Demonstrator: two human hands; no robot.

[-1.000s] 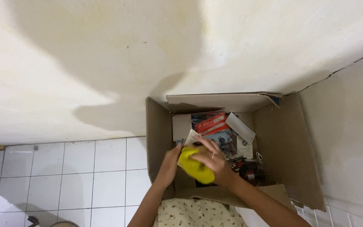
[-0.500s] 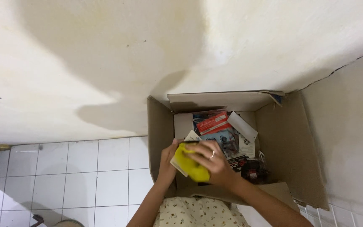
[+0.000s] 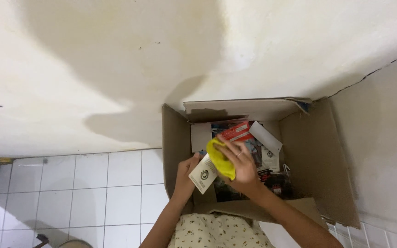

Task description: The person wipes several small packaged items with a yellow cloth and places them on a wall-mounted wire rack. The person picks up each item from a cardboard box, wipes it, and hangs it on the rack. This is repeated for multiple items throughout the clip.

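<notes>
Open cardboard box stands on white floor tiles, pushed against a cream wall, flaps up. Both of the person's hands are over the box. Left hand pinches a small white card at its edge. Right hand, ring on one finger, grips a yellow object touching the card's upper end. Inside the box, a red packet and a white carton lie among mixed small items, too jumbled to identify.
</notes>
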